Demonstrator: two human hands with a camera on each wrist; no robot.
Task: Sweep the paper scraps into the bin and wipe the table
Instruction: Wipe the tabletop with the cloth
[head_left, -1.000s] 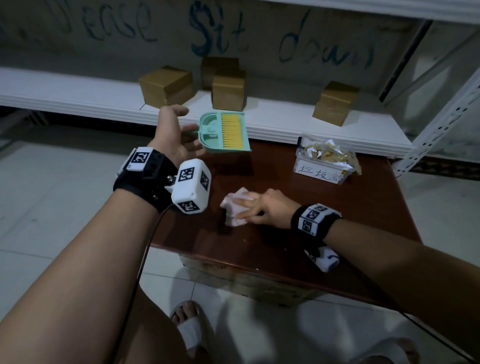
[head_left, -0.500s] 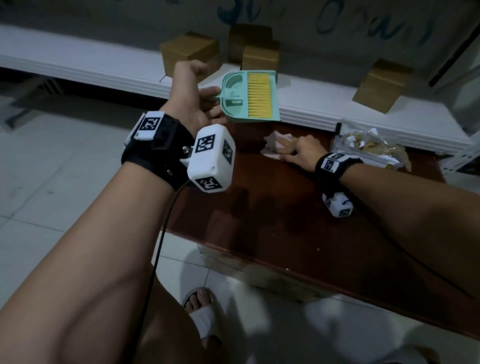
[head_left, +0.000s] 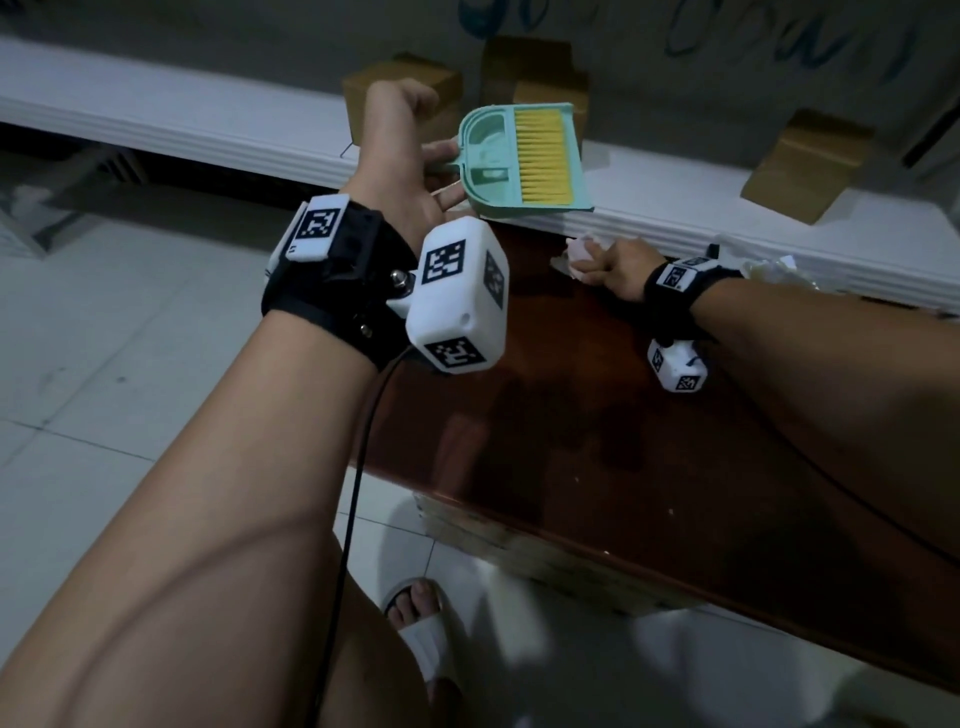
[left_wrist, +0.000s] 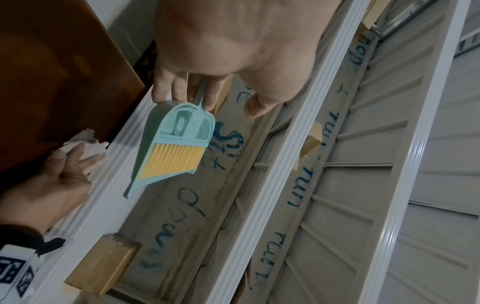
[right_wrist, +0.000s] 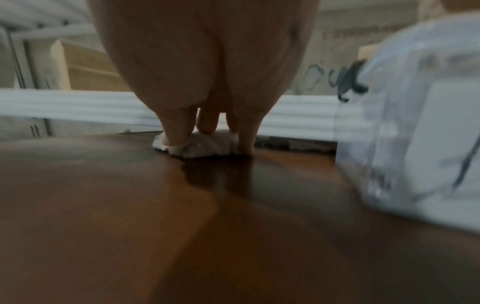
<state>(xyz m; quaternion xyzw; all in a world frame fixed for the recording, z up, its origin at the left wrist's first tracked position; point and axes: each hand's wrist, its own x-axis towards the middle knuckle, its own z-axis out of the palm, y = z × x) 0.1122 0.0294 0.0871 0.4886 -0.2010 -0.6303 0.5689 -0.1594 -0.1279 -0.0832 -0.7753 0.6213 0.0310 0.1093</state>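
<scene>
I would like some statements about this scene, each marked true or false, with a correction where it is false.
1. The left hand holds the mint-green plastic dustpan with the yellow-bristled brush by its handle. True.
2. The dustpan lies flat on the dark brown wooden table. False: it is held up in the air, over the white shelf edge.
3. The right hand presses a crumpled white tissue on the table. True.
4. The tissue is at the near edge of the table. False: it is at the far edge, beside the white shelf.
5. The clear plastic bin stands left of the right hand. False: it stands on its right.
</scene>
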